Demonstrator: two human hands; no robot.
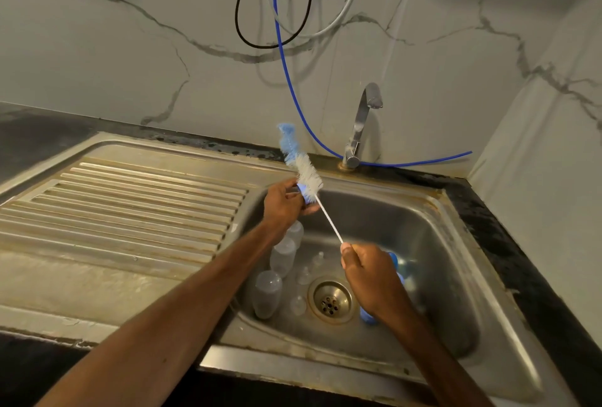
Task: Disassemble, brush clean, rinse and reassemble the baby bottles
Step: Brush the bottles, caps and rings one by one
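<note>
Nearest, the right hand (369,276) pinches the thin white handle of a bottle brush (304,172) between closed fingers. Below it, in the steel sink (456,243), clear bottle bodies (267,292) lie at the left beside the drain (330,299), small clear teats (303,274) sit between them, and blue parts (369,317) lie under the right wrist. Farther on, the left hand (283,203) grips a blue ring (304,191) through which the brush's bristles pass. Beyond stand the tap (360,128) and a blue hose (293,80).
</note>
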